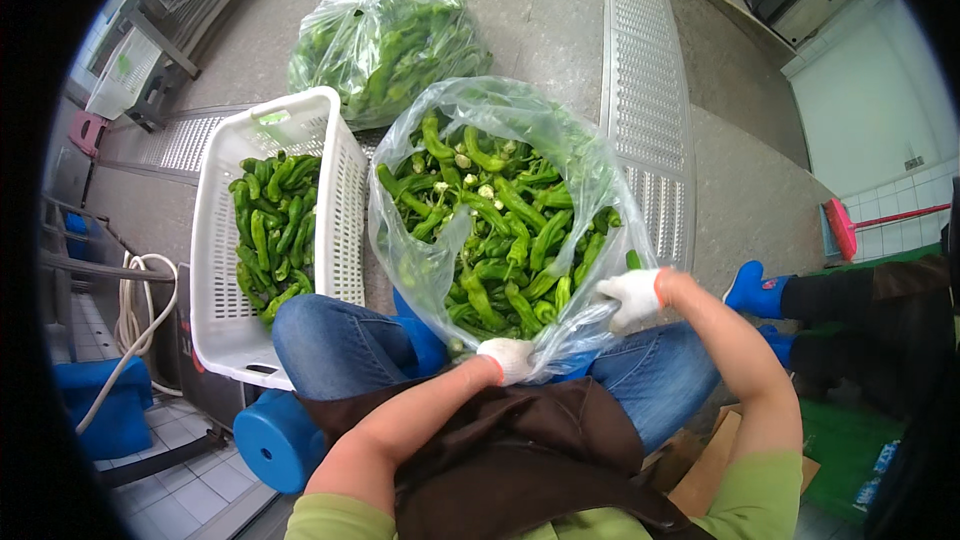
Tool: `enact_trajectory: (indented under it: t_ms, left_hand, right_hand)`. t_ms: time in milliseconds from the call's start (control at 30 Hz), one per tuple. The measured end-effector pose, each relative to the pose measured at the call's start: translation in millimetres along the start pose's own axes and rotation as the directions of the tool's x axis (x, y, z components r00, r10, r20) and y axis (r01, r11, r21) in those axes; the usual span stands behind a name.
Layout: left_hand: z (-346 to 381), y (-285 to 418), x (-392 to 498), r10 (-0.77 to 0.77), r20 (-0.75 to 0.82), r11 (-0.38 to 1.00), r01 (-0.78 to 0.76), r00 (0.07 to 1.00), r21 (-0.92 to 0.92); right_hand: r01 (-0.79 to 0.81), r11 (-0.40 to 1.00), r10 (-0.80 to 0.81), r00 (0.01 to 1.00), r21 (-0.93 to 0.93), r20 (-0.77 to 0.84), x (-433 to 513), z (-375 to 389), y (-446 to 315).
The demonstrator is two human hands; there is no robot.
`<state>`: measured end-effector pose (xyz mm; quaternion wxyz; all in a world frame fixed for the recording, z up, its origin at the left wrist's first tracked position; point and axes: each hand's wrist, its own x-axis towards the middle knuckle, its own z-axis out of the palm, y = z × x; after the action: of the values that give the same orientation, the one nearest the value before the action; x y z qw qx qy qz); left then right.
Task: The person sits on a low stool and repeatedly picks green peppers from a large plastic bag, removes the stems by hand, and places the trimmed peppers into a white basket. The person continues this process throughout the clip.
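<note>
A big clear plastic bag (607, 172), its mouth spread wide, stands between my knees, full of long green peppers (517, 202). My left hand (508, 360), in a white glove, grips the gathered film at the bag's near edge. At the near right edge my right hand (634, 296), gloved too, is closed on the bunched film. Left of the bag is a white slotted plastic basket (341, 187) with a smaller heap of green peppers (274, 225) in it. Beyond both, a second clear bag (390, 45) of green peppers rests on the floor.
Metal drain covers (649, 75) cross the floor. A blue stool (279, 441) is by my left side, near a coiled hose (135, 307). On the right stand another person's blue boots (757, 290), near a red broom (841, 229). Cardboard (705, 465) lies at lower right.
</note>
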<state>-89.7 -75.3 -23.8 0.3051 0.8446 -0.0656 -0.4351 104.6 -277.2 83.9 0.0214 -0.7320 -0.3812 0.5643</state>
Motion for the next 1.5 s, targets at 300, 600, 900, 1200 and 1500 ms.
enact_trajectory:
  t_ms: [300,600,900,1200,1500]
  left_hand:
    - [-120,-63,-18,-0.38,-0.471,0.925,0.341,0.796,-0.168]
    - [9,-77,2,-0.459,0.162,0.873,0.41,0.873,0.263]
    - [80,-136,77,-0.735,0.091,-0.071,0.057,0.672,-0.996]
    - [71,-118,41,-0.465,-0.018,0.86,0.447,0.885,-0.247]
    - [78,-122,64,-0.297,0.304,0.954,0.293,0.905,0.059]
  right_hand:
    - [0.406,0.609,-0.089,0.889,0.682,-0.449,104,-46,-40]
    - [0.004,0.862,-0.196,0.925,-0.508,-0.325,153,59,-37]
    - [-0.235,0.945,0.044,0.783,-0.228,-0.62,179,77,-15]
    - [-0.319,0.934,0.357,0.813,0.161,-0.46,175,46,-64]
    - [0.342,0.901,-0.014,0.638,0.267,-0.77,95,-163,-120]
